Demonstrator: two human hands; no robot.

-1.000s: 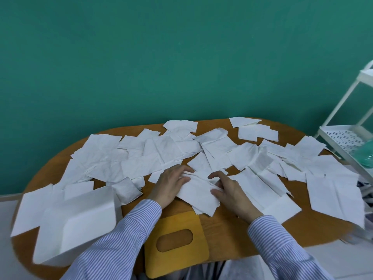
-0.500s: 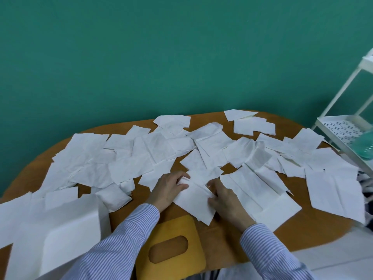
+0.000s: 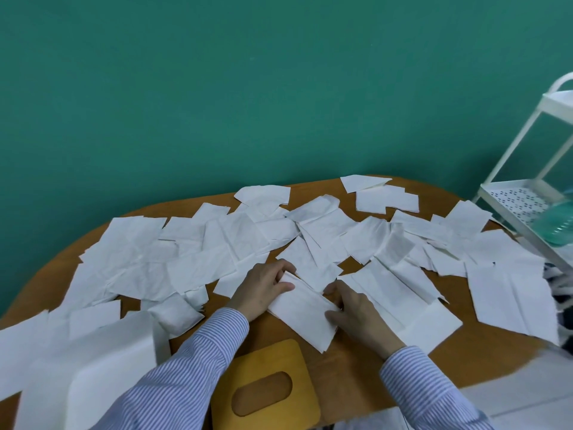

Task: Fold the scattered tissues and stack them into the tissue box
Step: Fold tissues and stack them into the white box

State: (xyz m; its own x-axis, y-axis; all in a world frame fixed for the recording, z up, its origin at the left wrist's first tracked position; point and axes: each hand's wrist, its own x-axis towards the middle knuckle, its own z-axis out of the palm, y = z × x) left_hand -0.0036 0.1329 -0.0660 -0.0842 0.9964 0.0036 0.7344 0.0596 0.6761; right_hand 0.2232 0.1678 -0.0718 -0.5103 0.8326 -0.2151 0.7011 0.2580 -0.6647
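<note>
Several white tissues (image 3: 198, 252) lie scattered flat over the wooden table (image 3: 350, 370). One folded tissue (image 3: 302, 313) lies at the near middle. My left hand (image 3: 263, 285) pinches its upper left corner. My right hand (image 3: 353, 308) grips its right edge, fingers curled over the paper. The white tissue box (image 3: 90, 373) stands open at the near left, partly cut off by the frame. Its wooden lid (image 3: 263, 389) with an oval slot lies flat at the near edge between my striped sleeves.
A green wall rises behind the table. A white metal trolley (image 3: 524, 197) stands at the right, with a teal object (image 3: 558, 225) on its perforated shelf. Pale floor shows at the lower right.
Both hands have drawn closer together on the tissue in front of me, and it now looks narrower and folded. The view has shifted slightly.
</note>
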